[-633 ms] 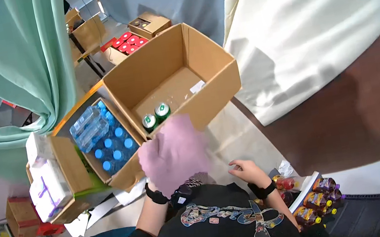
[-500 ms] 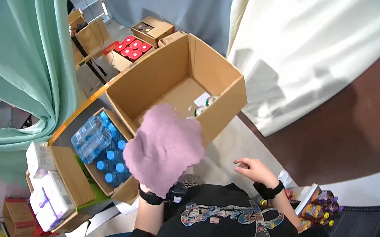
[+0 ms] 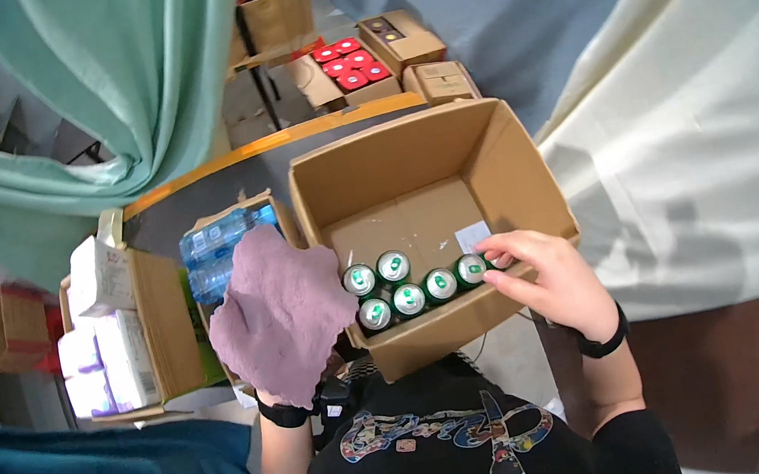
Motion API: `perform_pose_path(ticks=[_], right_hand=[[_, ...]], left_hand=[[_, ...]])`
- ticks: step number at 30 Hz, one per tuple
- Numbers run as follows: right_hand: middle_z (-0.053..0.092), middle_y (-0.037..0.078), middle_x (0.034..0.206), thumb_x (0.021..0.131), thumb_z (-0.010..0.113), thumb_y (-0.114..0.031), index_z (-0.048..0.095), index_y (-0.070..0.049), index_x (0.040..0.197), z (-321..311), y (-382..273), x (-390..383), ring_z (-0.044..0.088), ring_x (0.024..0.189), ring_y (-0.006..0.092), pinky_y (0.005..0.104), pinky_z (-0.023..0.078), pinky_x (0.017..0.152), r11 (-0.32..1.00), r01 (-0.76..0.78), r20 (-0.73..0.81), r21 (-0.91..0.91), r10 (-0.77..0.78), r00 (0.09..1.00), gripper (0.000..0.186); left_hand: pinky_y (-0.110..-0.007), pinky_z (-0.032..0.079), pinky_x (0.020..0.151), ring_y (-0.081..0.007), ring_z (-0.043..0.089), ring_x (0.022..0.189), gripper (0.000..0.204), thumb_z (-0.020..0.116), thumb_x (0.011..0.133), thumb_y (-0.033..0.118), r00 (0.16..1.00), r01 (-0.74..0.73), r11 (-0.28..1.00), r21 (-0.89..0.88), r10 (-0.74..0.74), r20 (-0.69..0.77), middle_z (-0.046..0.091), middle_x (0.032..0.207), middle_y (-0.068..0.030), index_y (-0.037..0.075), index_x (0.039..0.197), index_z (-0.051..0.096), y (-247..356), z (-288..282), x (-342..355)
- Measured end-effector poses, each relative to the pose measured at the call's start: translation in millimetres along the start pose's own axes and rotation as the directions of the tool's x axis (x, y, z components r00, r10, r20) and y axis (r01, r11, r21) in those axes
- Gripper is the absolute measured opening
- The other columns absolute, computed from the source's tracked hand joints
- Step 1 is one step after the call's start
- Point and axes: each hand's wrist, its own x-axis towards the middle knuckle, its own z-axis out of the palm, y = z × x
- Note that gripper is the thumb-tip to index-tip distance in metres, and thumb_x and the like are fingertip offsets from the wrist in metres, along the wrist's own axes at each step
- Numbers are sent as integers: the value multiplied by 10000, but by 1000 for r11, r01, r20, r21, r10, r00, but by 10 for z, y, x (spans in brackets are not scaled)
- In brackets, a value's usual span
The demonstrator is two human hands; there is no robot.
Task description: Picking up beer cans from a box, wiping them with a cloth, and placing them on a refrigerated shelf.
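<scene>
A pink cloth [image 3: 281, 320] covers my left hand and hangs loosely over it beside the large cardboard box [image 3: 477, 326]. The hand bears the cloth, but its fingers are hidden beneath. Inside the box, several green cans with silver lids and green tabs stand upright along the near wall, one of them a can [image 3: 409, 300] near the middle of the row. Reaching over the right side, my right hand [image 3: 555, 279] has its thumb and fingers on either side of the rightmost can [image 3: 499, 260], which they partly hide.
Left of the large box is a smaller carton with blue plastic bottles [image 3: 218, 253], and beyond it a carton of white packages [image 3: 99, 276]. Red-topped containers [image 3: 350, 67] fill a box at the back. A white curtain [image 3: 695, 181] hangs at right, green ones [image 3: 108, 82] at left.
My right hand has moved up from below the box to the rightmost can inside. My left hand and cloth have shifted left. The view has turned, and more cans show.
</scene>
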Motion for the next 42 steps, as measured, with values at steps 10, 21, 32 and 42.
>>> perform_pose_path(ticks=[10,21,32,42], right_hand=[[668,101,866,848,624,-200,614,9,1028,468,345,1516,631,782,160,290,497,726,986,55,642,156,-144,753,276],[594,257,1093,713,714,-442,517,28,1175,2244,1633,1335,566,1034,388,426,461,875,877,334,808,-346,97,582,688],[636,215,1023,641,705,-472,612,-30,1079,1299,1042,1489,614,979,313,389,490,838,919,199,682,-340,95,725,629],[569,103,861,665,759,-326,609,-71,1082,-223,304,483,574,732,222,316,473,682,898,345,202,275,-404,892,511]], left_hand=[[-354,439,707,-249,487,879,412,395,845,411,954,-269,963,3,267,-139,487,973,-99,92,1102,440,-28,132,-490],[-338,428,668,-239,480,824,396,427,823,410,880,-433,900,53,435,-190,472,916,-85,89,1055,432,-295,182,-752],[-327,423,618,-233,482,780,370,460,807,392,884,-441,896,47,443,-148,468,863,-76,74,995,440,-618,255,-714],[-302,453,723,-200,537,845,292,506,842,219,828,24,129,991,553,-92,518,953,-82,27,1059,478,-988,629,-660]])
